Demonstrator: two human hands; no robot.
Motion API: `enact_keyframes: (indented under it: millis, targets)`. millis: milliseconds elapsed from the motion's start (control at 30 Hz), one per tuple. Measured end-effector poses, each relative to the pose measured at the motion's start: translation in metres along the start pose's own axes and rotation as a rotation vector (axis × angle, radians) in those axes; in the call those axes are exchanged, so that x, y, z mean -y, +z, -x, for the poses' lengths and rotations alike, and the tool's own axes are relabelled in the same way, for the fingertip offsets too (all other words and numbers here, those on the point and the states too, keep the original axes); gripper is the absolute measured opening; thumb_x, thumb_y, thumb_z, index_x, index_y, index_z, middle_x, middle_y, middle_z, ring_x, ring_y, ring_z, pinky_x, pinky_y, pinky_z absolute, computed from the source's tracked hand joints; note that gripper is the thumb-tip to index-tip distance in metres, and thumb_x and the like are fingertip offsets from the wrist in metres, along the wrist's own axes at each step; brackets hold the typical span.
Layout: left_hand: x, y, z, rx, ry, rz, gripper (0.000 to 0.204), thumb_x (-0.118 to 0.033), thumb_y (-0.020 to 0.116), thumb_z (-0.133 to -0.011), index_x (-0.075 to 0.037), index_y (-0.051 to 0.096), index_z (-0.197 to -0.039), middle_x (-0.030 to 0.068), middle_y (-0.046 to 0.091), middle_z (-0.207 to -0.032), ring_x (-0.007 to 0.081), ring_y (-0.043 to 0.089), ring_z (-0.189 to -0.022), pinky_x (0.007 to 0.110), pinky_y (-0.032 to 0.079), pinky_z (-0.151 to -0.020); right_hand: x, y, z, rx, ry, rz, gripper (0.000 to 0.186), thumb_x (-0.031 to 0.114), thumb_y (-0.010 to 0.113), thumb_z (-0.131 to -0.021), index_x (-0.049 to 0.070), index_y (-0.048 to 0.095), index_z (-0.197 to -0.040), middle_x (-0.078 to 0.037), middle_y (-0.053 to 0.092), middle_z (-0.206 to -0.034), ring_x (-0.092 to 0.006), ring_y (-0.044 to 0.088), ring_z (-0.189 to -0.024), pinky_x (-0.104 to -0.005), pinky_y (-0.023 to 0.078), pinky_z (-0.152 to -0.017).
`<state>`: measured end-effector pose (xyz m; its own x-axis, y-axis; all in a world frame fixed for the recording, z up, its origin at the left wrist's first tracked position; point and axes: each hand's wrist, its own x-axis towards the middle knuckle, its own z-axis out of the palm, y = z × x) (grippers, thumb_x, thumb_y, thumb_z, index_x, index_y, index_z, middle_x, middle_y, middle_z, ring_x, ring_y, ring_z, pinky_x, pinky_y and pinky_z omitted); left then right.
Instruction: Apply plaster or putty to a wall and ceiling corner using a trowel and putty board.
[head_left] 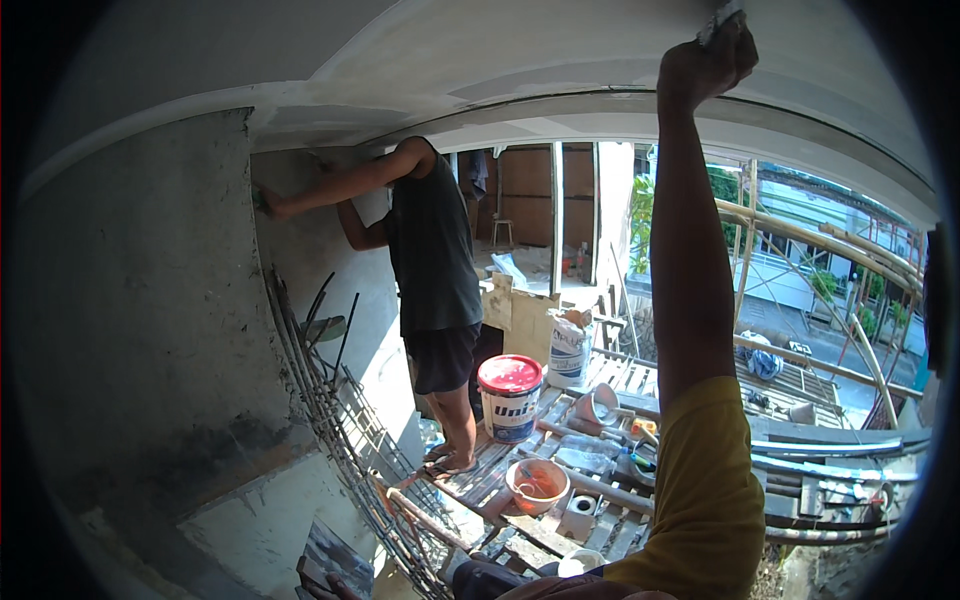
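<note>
My right arm, in a yellow sleeve, stretches up to the white ceiling (560, 50). At its end my right hand (705, 68) is closed round a putty-smeared tool (722, 20), held against or just under the ceiling; its blade is too dark to make out. Low in the view, my left hand (335, 588) shows only in part, its fingers curled at the edge of a flat grey putty board (338, 558) with pale smears. Most of that hand is cut off by the lower edge.
Another person (435, 240) stands ahead, arms raised to the wall. On the slatted scaffold platform are a red-lidded bucket (510, 400), a sack (570, 350), an orange-stained basin (538, 487) and a tipped white bucket (598, 404). Steel bars (345, 450) rise at left; bamboo poles (830, 255) stand right.
</note>
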<state>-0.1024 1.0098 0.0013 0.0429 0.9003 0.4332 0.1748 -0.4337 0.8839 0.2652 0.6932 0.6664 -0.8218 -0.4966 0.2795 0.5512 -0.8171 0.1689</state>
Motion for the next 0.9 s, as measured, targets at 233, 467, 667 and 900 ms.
enact_keyframes:
  millis: [233,467,667,900]
  targets:
    - [-0.046,0.02,-0.001,0.125,0.044,0.118,0.062,-0.035,0.049,-0.095,0.003,0.025,-0.138,0.0297,0.041,-0.13,0.0381,0.048,-0.114,0.043,0.041,-0.094,0.076,-0.014,0.075,0.478,0.051,-0.141,0.044,-0.007,0.051,-0.077,0.002,0.058,-0.119,-0.014,0.053,-0.113,-0.0308,0.048,-0.105,-0.0375,0.038,-0.092]
    - [-0.039,0.015,-0.001,0.042,0.078,0.055,0.062,-0.034,0.049,-0.095,0.003,0.025,-0.138,0.03,0.04,-0.13,0.038,0.047,-0.115,0.043,0.041,-0.095,-0.048,-0.044,-0.029,0.077,0.109,0.087,0.044,-0.007,0.048,-0.078,-0.011,0.049,-0.121,-0.017,0.049,-0.109,-0.0271,0.047,-0.101,-0.0365,0.041,-0.091]
    - [-0.036,0.029,-0.009,0.031,0.138,0.072,0.061,-0.034,0.048,-0.096,0.004,0.025,-0.138,0.0303,0.039,-0.13,0.0378,0.046,-0.115,0.042,0.04,-0.095,-0.056,0.006,-0.028,-0.038,0.099,0.123,0.054,-0.006,0.052,-0.07,-0.009,0.047,-0.124,-0.018,0.044,-0.11,-0.032,0.041,-0.103,-0.041,0.034,-0.094]
    - [-0.066,0.035,-0.012,0.113,0.181,0.246,0.062,-0.032,0.047,-0.096,0.006,0.022,-0.138,0.0306,0.037,-0.13,0.0368,0.044,-0.115,0.042,0.038,-0.096,0.013,-0.033,0.065,0.327,0.203,-0.198,0.059,-0.017,0.045,-0.063,-0.006,0.051,-0.12,-0.019,0.044,-0.107,-0.0337,0.042,-0.106,-0.0412,0.037,-0.094]
